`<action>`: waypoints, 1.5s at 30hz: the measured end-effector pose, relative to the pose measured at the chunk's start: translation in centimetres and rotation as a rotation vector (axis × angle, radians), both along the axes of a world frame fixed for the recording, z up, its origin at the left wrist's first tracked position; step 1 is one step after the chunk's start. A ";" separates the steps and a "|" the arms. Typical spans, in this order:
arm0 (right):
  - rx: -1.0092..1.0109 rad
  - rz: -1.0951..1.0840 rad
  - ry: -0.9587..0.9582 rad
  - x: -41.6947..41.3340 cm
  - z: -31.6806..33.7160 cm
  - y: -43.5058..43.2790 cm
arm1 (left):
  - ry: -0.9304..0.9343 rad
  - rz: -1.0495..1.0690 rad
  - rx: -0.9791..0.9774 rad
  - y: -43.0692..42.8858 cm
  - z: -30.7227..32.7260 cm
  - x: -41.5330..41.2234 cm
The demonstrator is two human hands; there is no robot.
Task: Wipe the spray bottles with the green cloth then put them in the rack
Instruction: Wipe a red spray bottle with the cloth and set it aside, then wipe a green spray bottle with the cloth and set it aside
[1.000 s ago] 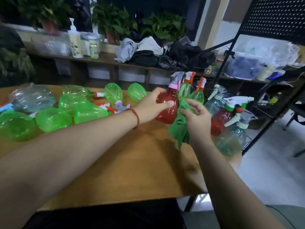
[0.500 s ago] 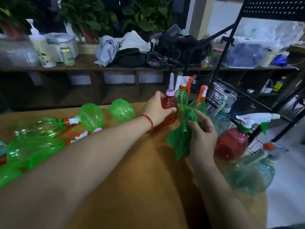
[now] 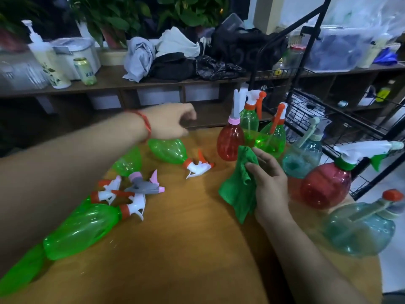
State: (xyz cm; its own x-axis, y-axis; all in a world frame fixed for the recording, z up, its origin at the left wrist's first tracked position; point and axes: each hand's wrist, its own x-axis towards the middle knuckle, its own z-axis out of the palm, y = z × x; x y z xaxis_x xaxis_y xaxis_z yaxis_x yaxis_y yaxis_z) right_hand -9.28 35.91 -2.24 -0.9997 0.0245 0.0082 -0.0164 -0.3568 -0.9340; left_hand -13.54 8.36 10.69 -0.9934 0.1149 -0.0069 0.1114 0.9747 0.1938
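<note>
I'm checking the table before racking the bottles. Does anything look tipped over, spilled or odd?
Yes: several green spray bottles lie on their sides on the left of the table, some with triggers bunched together, while the slim red bottle and others beyond the green cloth stand upright. No spill shows.

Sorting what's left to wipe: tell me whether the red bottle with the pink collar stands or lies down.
Upright. The pink-collared red bottle stands on its base on the table, spray head pointing up.

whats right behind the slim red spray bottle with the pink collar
A clear green plastic spray bottle with an orange-and-white trigger stands upright just behind the slim red bottle. Its lower body is partly covered by it.
</note>
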 end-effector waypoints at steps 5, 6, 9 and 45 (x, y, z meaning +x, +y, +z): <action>0.089 0.070 0.041 1.2 0.3 -0.5 | -0.257 -0.001 -0.264 -5.3 0.9 0.4; 0.103 0.088 0.044 1.4 0.5 -0.5 | -0.273 -0.033 -0.293 -5.7 0.3 0.3; 0.146 0.122 0.061 1.7 0.6 -0.7 | -0.280 -0.112 -0.358 -6.2 -1.7 -0.2; -0.109 0.568 0.188 21.8 -0.5 -7.6 | 0.468 0.262 0.969 2.4 -15.7 39.8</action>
State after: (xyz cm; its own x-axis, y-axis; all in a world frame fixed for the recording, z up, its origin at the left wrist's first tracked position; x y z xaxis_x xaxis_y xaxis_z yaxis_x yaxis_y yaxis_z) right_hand 12.52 28.33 -2.79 -0.8384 -0.5017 0.2131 0.0438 -0.4516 -0.8912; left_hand 26.27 10.74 -4.97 -0.8687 -0.3455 0.3549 0.1858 0.4369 0.8801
